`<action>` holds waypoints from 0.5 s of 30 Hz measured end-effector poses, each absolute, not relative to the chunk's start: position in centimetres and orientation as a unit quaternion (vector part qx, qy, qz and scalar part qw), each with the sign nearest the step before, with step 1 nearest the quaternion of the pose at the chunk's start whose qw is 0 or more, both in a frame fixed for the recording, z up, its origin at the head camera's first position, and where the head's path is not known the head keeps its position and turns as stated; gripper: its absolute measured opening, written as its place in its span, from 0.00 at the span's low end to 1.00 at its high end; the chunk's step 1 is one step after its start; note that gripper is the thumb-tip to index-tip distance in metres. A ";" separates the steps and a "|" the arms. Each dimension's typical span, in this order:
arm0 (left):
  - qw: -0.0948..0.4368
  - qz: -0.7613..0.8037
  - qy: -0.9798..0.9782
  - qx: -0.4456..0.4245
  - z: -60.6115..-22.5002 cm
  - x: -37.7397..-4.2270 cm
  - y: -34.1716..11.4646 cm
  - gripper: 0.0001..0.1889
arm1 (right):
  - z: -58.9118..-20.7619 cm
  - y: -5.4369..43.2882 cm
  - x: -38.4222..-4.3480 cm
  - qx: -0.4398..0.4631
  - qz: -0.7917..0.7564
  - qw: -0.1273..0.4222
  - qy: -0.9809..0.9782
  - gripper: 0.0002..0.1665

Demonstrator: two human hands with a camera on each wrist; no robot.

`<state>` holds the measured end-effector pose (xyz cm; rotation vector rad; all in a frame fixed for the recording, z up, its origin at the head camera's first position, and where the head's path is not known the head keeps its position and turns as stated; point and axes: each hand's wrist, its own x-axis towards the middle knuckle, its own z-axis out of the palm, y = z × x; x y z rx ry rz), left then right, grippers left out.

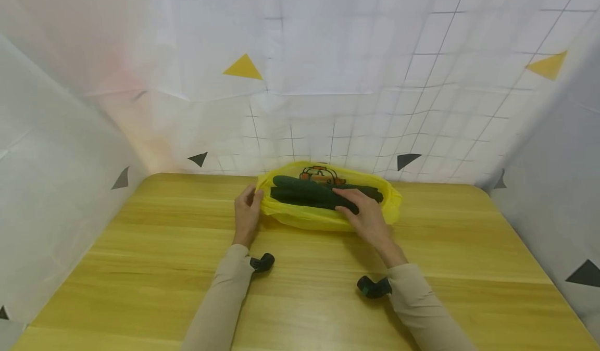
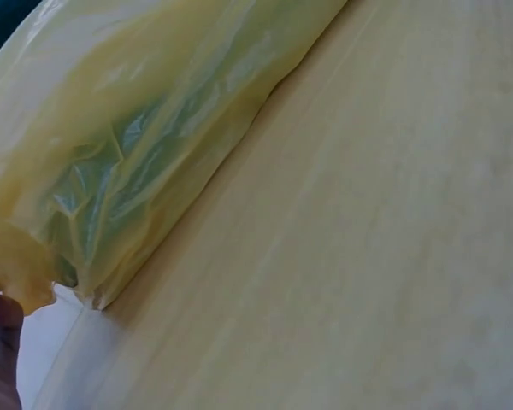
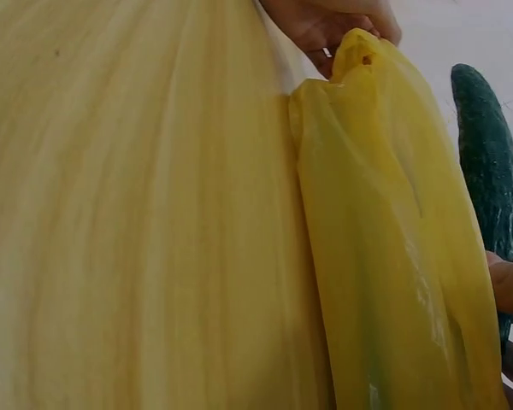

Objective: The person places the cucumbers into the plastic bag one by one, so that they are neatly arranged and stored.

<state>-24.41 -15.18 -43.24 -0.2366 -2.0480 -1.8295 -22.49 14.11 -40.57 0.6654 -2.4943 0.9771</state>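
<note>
A yellow plastic bag [image 1: 300, 218] lies on its base near the table's back edge, its mouth spread upward. Several dark green cucumbers are inside it. My right hand [image 1: 367, 218] grips one cucumber [image 1: 304, 185] near its right end, above the others; the right wrist view shows this cucumber [image 3: 487, 154] standing out past the bag's side, with fingers round it. At the bag's left end, my left hand [image 1: 247, 210] pinches the rim. That pinch shows again in the right wrist view, where the left hand [image 3: 338, 21] holds a gathered corner of the bag [image 3: 385, 213].
The wooden table [image 1: 309, 309] stretches toward me and to both sides. Behind it stands a white sheet [image 1: 328, 70] with grid lines and yellow and black triangles. A black fitting sits at each cuff. A printed picture [image 1: 321, 175] shows on the bag's inner back wall.
</note>
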 end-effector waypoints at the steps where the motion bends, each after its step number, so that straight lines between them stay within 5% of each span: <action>1: 0.192 -0.651 -0.730 -0.086 -43.3 -24.4 -15.2 0.15 | -40.6 14.0 -22.5 0.236 0.344 0.187 -0.889 0.26; 15: 0.211 -0.656 -0.719 -0.092 -43.4 -24.6 -15.1 0.14 | -41.4 13.2 -22.4 0.234 0.306 0.171 -0.907 0.25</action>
